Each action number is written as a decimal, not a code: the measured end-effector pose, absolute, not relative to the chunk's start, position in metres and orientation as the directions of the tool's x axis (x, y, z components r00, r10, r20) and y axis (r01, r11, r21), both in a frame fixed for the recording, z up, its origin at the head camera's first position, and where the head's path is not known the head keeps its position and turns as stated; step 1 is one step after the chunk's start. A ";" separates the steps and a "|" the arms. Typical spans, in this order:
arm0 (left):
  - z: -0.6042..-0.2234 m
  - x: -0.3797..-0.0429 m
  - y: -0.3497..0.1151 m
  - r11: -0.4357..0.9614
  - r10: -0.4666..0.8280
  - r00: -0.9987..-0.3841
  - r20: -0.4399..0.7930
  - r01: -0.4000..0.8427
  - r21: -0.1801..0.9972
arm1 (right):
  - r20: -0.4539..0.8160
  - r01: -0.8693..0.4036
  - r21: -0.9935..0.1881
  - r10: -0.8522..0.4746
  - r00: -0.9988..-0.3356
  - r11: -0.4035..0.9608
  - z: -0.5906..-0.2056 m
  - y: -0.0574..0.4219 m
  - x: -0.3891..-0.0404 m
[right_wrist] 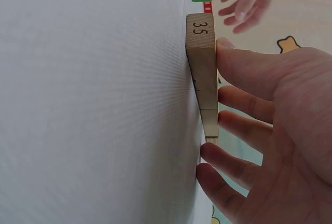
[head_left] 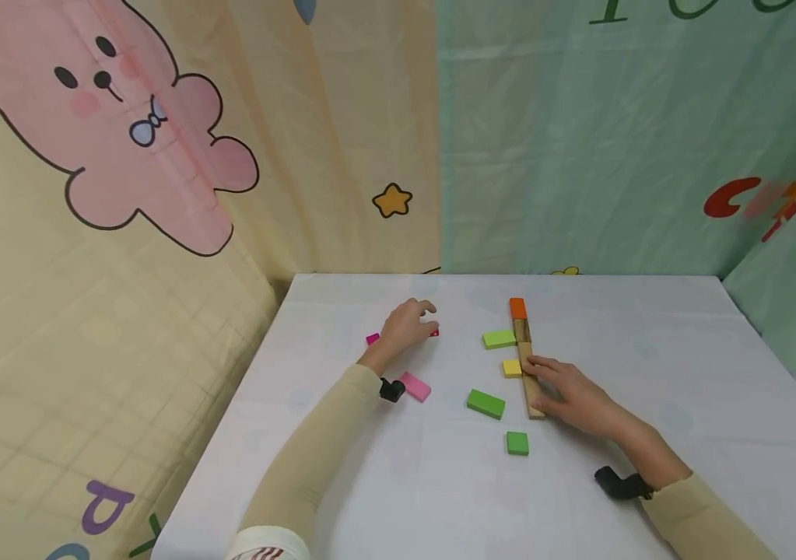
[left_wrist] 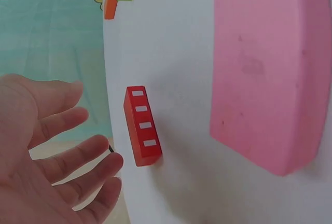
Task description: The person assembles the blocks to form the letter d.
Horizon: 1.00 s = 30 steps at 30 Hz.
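My left hand [head_left: 406, 327] hovers over the left side of the table with its fingers spread, holding nothing. Beside it lies a red block with white marks [left_wrist: 142, 125], apart from the fingertips in the left wrist view. A pink block [head_left: 415, 386] lies near the left wrist, and a magenta block [head_left: 373, 339] is partly hidden behind the hand. My right hand [head_left: 576, 397] touches the right side of a row of wooden blocks [head_left: 532, 393] with its thumb and fingertips. The nearest block bears "35" [right_wrist: 199, 29]. An orange block [head_left: 518, 308] sits at the row's far end.
Left of the row are a light green block [head_left: 499, 339] and a yellow block [head_left: 512, 369] close against it. Nearer lie a longer green block [head_left: 485, 404] and a small green block [head_left: 517, 443]. Printed curtains [head_left: 580, 155] hang behind the white table [head_left: 650, 342].
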<state>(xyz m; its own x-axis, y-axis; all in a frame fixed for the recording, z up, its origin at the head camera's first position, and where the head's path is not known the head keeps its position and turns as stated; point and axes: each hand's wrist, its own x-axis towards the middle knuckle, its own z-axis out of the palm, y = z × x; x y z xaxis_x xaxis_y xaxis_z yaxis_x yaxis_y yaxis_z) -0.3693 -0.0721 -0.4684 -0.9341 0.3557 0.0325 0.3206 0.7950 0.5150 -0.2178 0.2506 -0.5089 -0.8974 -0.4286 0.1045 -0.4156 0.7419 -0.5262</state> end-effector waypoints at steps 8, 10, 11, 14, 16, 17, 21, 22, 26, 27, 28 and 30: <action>-0.480 -0.377 -0.089 0.768 0.306 -0.952 -0.014 0.239 0.594 | 0.088 -0.402 -0.523 -0.421 -0.903 0.752 -0.511 0.252 -0.219; -0.483 -0.379 -0.092 0.758 0.304 -0.952 -0.027 0.225 0.612 | 0.088 -0.402 -0.523 -0.421 -0.903 0.752 -0.512 0.252 -0.219; -0.485 -0.380 -0.093 0.754 0.305 -0.952 -0.032 0.221 0.619 | 0.089 -0.402 -0.524 -0.421 -0.903 0.751 -0.512 0.252 -0.219; -0.488 -0.382 -0.097 0.737 0.310 -0.950 -0.032 0.220 0.639 | 0.092 -0.404 -0.523 -0.422 -0.902 0.751 -0.512 0.252 -0.219; -0.489 -0.383 -0.098 0.727 0.317 -0.948 -0.027 0.225 0.649 | 0.093 -0.406 -0.521 -0.424 -0.901 0.751 -0.512 0.253 -0.219; -0.490 -0.384 -0.099 0.725 0.321 -0.947 -0.023 0.230 0.649 | 0.094 -0.408 -0.519 -0.424 -0.901 0.751 -0.512 0.253 -0.219; -0.493 -0.386 -0.101 0.712 0.328 -0.945 -0.019 0.234 0.662 | 0.099 -0.414 -0.513 -0.427 -0.899 0.752 -0.512 0.253 -0.220; -0.494 -0.387 -0.101 0.710 0.328 -0.945 -0.019 0.233 0.664 | 0.100 -0.414 -0.514 -0.427 -0.899 0.751 -0.512 0.252 -0.220; -0.495 -0.388 -0.101 0.707 0.322 -0.947 -0.025 0.223 0.671 | 0.108 -0.418 -0.521 -0.428 -0.897 0.744 -0.512 0.252 -0.220; -0.495 -0.388 -0.101 0.708 0.319 -0.947 -0.026 0.220 0.671 | 0.108 -0.418 -0.523 -0.428 -0.897 0.743 -0.512 0.251 -0.220; -0.495 -0.388 -0.101 0.709 0.318 -0.948 -0.027 0.218 0.671 | 0.109 -0.418 -0.527 -0.428 -0.897 0.740 -0.512 0.251 -0.220; -0.496 -0.388 -0.100 0.716 0.313 -0.949 -0.030 0.215 0.664 | 0.109 -0.421 -0.528 -0.433 -0.895 0.738 -0.512 0.251 -0.220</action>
<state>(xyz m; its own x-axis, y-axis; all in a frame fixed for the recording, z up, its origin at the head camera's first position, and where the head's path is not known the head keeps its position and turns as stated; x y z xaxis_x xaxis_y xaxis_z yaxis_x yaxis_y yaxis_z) -0.3881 -0.1001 -0.4955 -0.9493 0.3130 -0.0303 0.2149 0.7162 0.6640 -0.2198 0.2515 -0.5123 -0.8950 -0.4326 0.1092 -0.4210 0.7378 -0.5277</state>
